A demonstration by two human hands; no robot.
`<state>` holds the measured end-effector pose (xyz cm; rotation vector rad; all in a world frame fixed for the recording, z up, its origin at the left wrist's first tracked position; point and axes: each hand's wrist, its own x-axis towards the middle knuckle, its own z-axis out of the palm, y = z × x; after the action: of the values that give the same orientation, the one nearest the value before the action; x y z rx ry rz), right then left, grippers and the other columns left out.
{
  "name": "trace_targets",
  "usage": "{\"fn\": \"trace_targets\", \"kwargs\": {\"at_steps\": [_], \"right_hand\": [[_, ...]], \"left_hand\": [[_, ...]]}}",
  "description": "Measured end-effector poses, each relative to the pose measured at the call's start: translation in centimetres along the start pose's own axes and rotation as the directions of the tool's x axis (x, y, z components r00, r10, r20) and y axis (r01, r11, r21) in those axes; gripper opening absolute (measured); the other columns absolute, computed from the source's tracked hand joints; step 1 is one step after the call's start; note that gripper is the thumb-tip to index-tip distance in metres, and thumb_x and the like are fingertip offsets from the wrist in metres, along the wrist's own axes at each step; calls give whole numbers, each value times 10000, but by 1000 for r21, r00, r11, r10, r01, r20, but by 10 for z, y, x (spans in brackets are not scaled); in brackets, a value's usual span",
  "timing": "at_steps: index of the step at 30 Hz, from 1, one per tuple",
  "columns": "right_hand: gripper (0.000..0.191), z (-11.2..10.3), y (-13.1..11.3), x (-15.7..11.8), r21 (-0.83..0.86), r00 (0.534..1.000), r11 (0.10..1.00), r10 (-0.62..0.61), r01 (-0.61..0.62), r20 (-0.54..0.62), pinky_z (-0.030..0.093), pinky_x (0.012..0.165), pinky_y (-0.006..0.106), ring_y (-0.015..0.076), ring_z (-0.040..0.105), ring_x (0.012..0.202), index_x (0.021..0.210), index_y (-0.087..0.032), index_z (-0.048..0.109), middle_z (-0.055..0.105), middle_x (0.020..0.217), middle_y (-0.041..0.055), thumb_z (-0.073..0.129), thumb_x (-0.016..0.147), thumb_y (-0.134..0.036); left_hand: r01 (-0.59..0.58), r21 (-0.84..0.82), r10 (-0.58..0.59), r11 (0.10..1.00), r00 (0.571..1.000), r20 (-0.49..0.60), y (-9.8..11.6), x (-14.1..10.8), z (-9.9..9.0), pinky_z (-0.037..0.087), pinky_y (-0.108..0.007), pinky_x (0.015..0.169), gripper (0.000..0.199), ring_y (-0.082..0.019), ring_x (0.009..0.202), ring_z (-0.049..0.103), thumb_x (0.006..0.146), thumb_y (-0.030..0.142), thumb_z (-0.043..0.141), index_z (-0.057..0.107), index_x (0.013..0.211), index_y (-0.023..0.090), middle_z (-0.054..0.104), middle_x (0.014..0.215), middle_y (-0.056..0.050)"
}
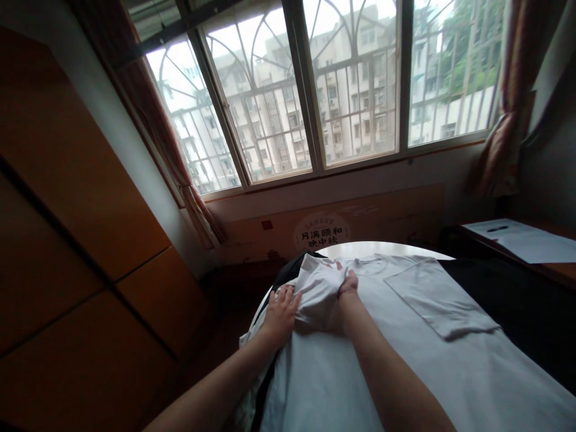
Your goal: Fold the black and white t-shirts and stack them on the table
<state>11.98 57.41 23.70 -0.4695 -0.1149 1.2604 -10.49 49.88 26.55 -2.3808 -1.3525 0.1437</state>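
A white shirt (324,366) lies spread over a round white table (382,247), with dark cloth under it on both sides. Its right sleeve (432,294) is folded inward over the body. At the left, another part of the white fabric (315,288) is bunched and raised between my hands. My left hand (282,309) rests on the left edge of the shirt, fingers spread. My right hand (348,283) grips the bunched fabric, its fingers partly hidden behind the cloth.
Papers (517,237) lie on a dark wooden desk (558,271) at the right. Ahead are a printed box (387,216) and a barred window with tied curtains (497,144). An orange-brown cabinet (72,198) stands at the left.
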Motion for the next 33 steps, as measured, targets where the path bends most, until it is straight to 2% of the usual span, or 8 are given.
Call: {"fn": "trace_targets", "kwargs": {"at_steps": [3,6,9,13,20,23,27,33], "right_hand": [[553,-11,-33,14,113,985,994,24,-5,-172,537,853,478,209,689,873,1133,-219,611,672,1021,97,168,1009,-525],[486,-14,-60,23,113,930,982,-106,154,-351,508,921,434,175,664,924,1173,-273,585,643,1104,75,237,956,-534],[405,-12,-70,28,71,899,974,-171,217,-404,504,920,355,146,633,957,1171,-289,567,614,1150,52,328,919,-497],[295,-9,-67,28,43,875,974,-180,222,-450,517,860,316,132,614,870,1097,-279,551,606,1057,25,411,866,-396],[203,-18,-55,30,38,833,988,-103,147,-543,503,722,307,137,610,746,994,-247,530,588,896,8,433,830,-316],[188,-20,-50,30,37,821,992,-77,119,-566,472,653,276,130,600,696,955,-241,550,583,852,-10,475,783,-249],[229,-20,-48,30,28,815,991,-94,134,-572,449,607,249,118,593,672,933,-241,579,595,832,-21,488,734,-173],[217,-24,-51,35,17,815,983,-141,181,-562,492,604,240,115,593,620,936,-242,556,593,760,-24,462,749,-183]], "left_hand": [[9,-30,-7,1000,996,94,0,2,-2,209,-642,1189,661,-374,1520,244,890,191,477,403,1546,197,296,1633,-186],[-49,-102,71,994,972,223,-3,8,-17,178,-654,1197,861,-395,1544,138,747,248,628,360,1563,197,167,1669,-186],[-160,-201,215,967,930,297,-2,31,-37,211,-554,1227,942,-363,1549,146,695,284,670,336,1568,161,156,1671,-187],[-155,-223,193,962,969,156,13,86,-40,205,-403,1251,690,-253,1532,249,893,294,486,365,1552,127,313,1636,-142],[86,-194,-79,977,996,42,12,144,1,81,-641,1220,619,-360,1533,198,986,392,412,401,1519,77,305,1623,-216],[169,-224,-181,960,983,-35,-3,156,6,187,-644,1191,554,-358,1481,305,1020,339,315,415,1509,100,381,1585,-213],[162,-290,-196,943,976,-92,-19,177,3,428,-466,1079,469,-299,1321,492,1003,298,374,533,1432,190,534,1459,-153],[106,-342,-150,934,983,-104,-35,199,6,451,-342,1033,254,-242,1232,536,954,302,509,743,1025,233,625,1315,-73]]}}
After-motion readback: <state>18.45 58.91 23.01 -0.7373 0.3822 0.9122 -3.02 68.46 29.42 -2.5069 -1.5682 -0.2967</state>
